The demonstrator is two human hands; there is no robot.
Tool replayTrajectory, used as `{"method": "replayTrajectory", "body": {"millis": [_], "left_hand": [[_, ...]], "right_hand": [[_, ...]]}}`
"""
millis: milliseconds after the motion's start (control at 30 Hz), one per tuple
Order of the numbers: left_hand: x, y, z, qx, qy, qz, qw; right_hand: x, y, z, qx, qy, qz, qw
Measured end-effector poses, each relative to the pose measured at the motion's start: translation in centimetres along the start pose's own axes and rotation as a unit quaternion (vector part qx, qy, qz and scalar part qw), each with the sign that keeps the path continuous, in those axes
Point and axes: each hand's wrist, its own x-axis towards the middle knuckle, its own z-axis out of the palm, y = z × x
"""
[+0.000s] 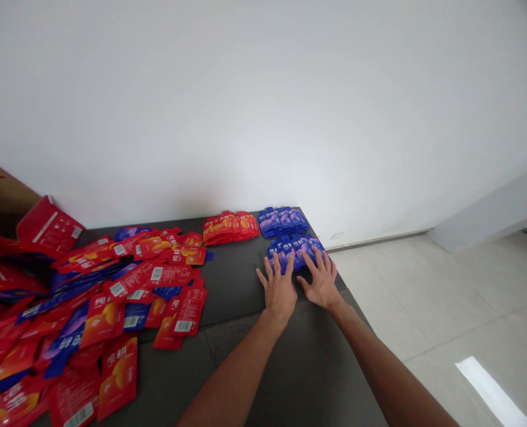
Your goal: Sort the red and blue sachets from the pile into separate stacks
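Note:
Both my hands rest on the dark table [241, 296] near its far right corner. My left hand [278, 287] lies flat with fingers spread, the fingertips touching the near row of blue pouches [295, 248]. My right hand [320, 279] is beside it, also flat and spread, its fingers lying over the same blue row. Behind that row sits a second row of blue pouches [282, 220], and left of it a fanned row of red pouches [230, 228]. Neither hand grips anything.
A large loose heap of red and blue pouches [89, 308] covers the table's left half. A brown cardboard box [0, 198] stands at the far left. A white wall runs behind the table, and a pale tiled floor [445, 308] lies to the right.

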Motion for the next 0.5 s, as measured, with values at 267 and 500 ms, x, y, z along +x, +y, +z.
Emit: {"method": "replayTrajectory", "body": {"millis": [267, 500], "left_hand": [[-4.2, -5.3, -3.1, 0.037, 0.044, -0.021, 0.998], [-9.1, -11.4, -6.4, 0.070, 0.086, -0.048, 0.993]], "right_hand": [[-2.7, -5.7, -0.1, 0.002, 0.017, -0.024, 1.000], [-5.8, -12.2, 1.1, 0.011, 0.042, -0.056, 0.998]]}}
